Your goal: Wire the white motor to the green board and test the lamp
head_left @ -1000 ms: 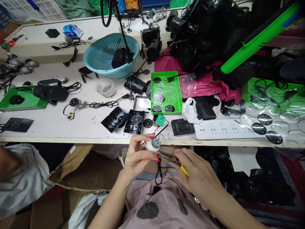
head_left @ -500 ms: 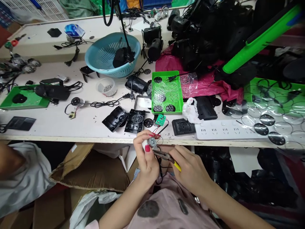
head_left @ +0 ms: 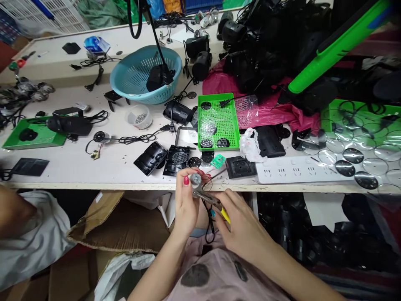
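Observation:
In my left hand (head_left: 184, 200) is a small round metal motor (head_left: 196, 179), pinched between thumb and fingers at the bench's front edge. My right hand (head_left: 239, 215) is wrapped round pliers (head_left: 209, 198) with yellow handles. Their jaws reach the motor's lower side; whether they grip it or just touch it I cannot tell. Thin wires run from near the motor toward a green circuit board (head_left: 218, 161) just beyond my fingers. A black cable (head_left: 210, 240) hangs down between my hands. Two open black housing halves (head_left: 177, 160) (head_left: 151, 158) lie beyond my left hand.
A green perforated tray (head_left: 218, 121) holds round mesh discs. Left of it stand a tub of small screws (head_left: 138, 117) and a blue basket (head_left: 145, 96). A white power strip (head_left: 302, 169) runs along the front right. Someone's arm (head_left: 15, 215) shows at far left.
My left hand has turned the motor and shifted it slightly up and left. The pliers followed, their jaws now nearer the motor. The circuit board has swung to the right and tilted.

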Demonstrator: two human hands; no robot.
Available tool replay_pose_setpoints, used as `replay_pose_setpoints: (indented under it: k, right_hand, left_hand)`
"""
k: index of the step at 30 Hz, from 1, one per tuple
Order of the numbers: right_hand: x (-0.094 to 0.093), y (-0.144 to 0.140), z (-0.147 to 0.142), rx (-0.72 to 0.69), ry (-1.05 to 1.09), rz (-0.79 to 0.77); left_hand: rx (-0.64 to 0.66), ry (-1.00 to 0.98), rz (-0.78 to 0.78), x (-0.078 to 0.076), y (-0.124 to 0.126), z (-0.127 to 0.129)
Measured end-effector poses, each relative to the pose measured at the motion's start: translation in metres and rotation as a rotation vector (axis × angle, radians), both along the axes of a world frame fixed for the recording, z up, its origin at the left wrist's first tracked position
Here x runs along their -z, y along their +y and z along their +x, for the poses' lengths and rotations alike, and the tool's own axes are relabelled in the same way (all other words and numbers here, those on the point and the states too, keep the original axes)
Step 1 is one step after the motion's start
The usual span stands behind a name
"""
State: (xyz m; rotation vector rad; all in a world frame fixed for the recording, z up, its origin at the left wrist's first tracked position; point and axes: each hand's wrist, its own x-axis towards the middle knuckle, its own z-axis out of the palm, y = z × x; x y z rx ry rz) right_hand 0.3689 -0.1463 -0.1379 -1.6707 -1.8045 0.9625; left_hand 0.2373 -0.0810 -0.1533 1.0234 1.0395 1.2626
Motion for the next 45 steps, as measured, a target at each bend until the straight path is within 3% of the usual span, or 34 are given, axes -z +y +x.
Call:
replay_pose_setpoints:
  k: [4,9,14,19,29,34,40,45]
  right_hand:
    - [-0.007,-0.01,-0.013,0.047,0.072,0.016]
    - [-0.004,-0.012,-0.017,0.115,-0.05,0.102]
    - [-0.004,-0.011,-0.017,0.121,-0.213,0.184]
    - [-0.007,-0.014,-0.02,0.068,-0.126,0.121]
    - [-0.001,-0.018,-0.019,0.105,-0.111,0.109]
    - [0.001,-0.018,-0.018,0.088,-0.138,0.132]
    - [-0.002,-0.017,-0.019,0.073,-0.291,0.203]
    - [0.005,-0.015,-0.018,0.028,-0.311,0.247]
  left_hand:
    - [-0.086,0.017,0.078,0.007,-0.005,0.003]
    - [-0.119,-0.023,0.189,0.004,-0.008,0.009]
    - [-0.114,-0.068,0.155,0.0,-0.01,0.012]
    - [-0.121,-0.082,0.124,-0.002,-0.013,0.01]
    - [-0.051,-0.145,0.1,-0.005,-0.012,0.01]
    - [-0.031,-0.082,0.08,-0.001,-0.014,0.01]
    - [-0.078,-0.025,0.038,0.001,-0.014,0.01]
    - [-0.117,0.016,0.023,0.0,-0.016,0.011]
